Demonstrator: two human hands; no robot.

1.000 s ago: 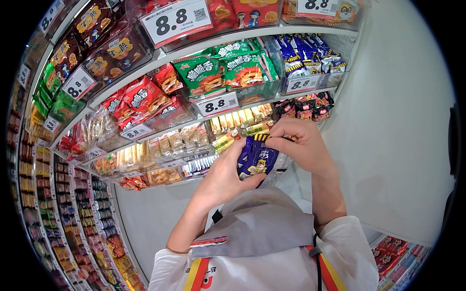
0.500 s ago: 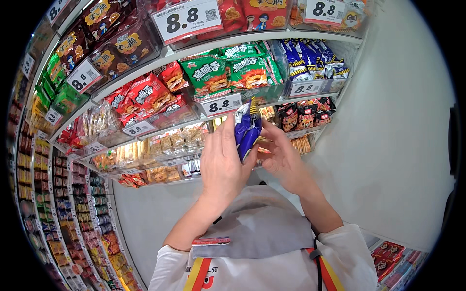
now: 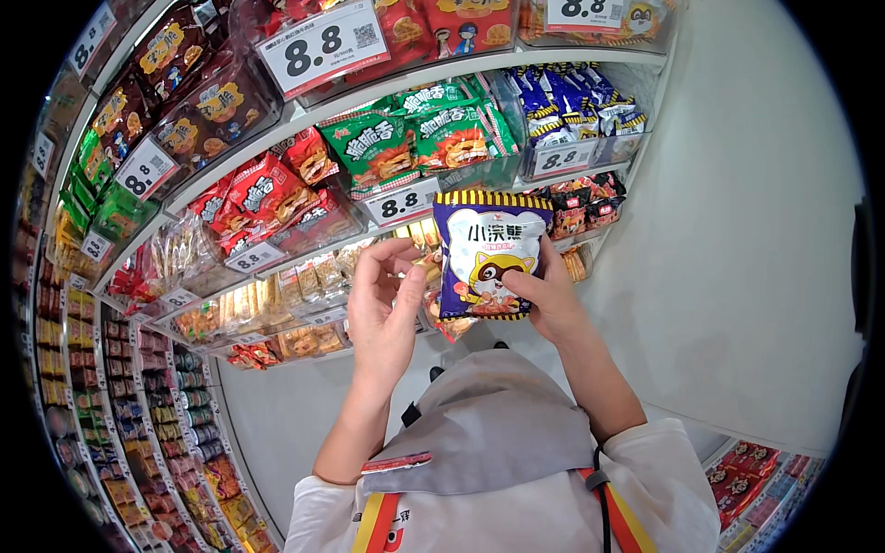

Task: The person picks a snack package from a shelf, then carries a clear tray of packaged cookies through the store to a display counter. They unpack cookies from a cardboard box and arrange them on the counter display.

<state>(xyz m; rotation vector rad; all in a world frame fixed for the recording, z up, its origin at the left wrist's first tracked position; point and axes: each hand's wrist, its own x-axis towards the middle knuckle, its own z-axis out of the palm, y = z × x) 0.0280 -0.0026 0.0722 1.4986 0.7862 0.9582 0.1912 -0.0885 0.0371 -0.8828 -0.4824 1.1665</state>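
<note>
My right hand (image 3: 551,293) grips the right side of a blue-purple snack bag (image 3: 461,267), its thumb pressed on the front. The bag's front faces me, with a cartoon animal on it and yellow-black striped bands along top and bottom. Beside the bag's left edge, my left hand (image 3: 383,304) is apart from it, fingers loosely curved, thumb raised and nothing visible held. Just beyond the bag is a shelf bin of green snack bags (image 3: 369,147). Similar blue bags (image 3: 576,97) fill the bin to its right.
Red snack bags (image 3: 267,194) sit in a clear bin at the left. Brown bags (image 3: 198,106) lie higher up. A white price card (image 3: 406,201) fronts the green bags' bin. Tall shelves of small goods (image 3: 138,415) curve along the left. A pale floor (image 3: 719,276) spreads at right.
The blue bag, earlier edge-on between both hands, has turned so its front faces me. My left hand has let go and moved left; my right hand keeps the bag.
</note>
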